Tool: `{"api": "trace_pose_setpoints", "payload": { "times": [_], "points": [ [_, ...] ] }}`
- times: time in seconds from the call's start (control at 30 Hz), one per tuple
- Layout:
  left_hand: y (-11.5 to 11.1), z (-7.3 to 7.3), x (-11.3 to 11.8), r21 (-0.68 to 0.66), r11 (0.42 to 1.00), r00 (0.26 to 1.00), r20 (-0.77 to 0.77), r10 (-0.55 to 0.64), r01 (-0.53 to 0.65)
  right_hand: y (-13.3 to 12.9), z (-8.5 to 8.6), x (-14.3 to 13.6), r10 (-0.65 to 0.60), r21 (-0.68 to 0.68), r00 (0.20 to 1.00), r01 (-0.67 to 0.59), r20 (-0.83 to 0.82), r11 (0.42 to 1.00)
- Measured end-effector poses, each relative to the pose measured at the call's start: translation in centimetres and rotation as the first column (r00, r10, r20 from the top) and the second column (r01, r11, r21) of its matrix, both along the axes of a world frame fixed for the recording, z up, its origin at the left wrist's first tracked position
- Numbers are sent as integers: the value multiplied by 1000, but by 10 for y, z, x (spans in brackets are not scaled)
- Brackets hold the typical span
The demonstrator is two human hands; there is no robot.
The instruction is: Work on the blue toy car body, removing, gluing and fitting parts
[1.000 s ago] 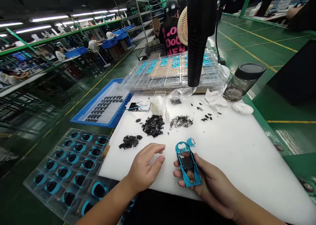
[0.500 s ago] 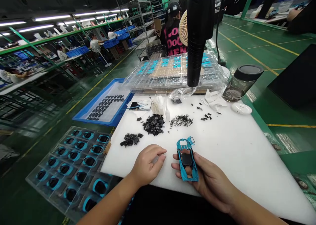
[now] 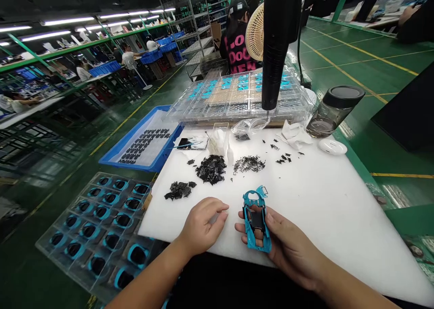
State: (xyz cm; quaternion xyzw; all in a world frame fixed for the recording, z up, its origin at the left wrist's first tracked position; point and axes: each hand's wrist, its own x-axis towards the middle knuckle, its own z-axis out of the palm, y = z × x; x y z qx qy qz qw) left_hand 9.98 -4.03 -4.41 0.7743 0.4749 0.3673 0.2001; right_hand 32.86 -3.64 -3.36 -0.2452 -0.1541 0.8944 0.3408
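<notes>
A blue model car body shell (image 3: 250, 233) with a black panel across its middle rests in my right hand (image 3: 288, 243). The thumb presses its right side and the fingers curl underneath. My left hand (image 3: 204, 225) hovers low over the white foam mat (image 3: 325, 218), left of the shell, with thumb and index finger slightly apart and nothing seen between them. Beyond the hands lie a pile of black flat parts (image 3: 211, 170), a smaller black pile (image 3: 180, 190) and a heap of tiny black pieces (image 3: 250, 164).
A black electric screwdriver (image 3: 271, 74) hangs above the mat. Behind it are clear trays (image 3: 220, 112) with blue parts. At left are a blue bin (image 3: 154, 166) and a tray of blue shells (image 3: 101, 214). A lidded jar (image 3: 322, 119) stands far right, near a white oval object (image 3: 332, 147).
The blue shell has tilted slightly in my right hand, its near end dropping a little. My left hand keeps its place. The view has shifted slightly.
</notes>
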Motion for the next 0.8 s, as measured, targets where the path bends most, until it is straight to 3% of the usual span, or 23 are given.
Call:
{"api": "trace_pose_setpoints", "payload": {
  "times": [0.23, 0.8],
  "points": [
    [0, 1, 0, 0, 1000, 1000, -19, -6, 6, 0, 0, 2, 42, 84, 999, -44, 31, 995],
    [-2, 1, 1, 0, 1000, 1000, -23, 14, -14, 0, -1, 2, 55, 101, 997, -61, 62, 993]
  ]
}}
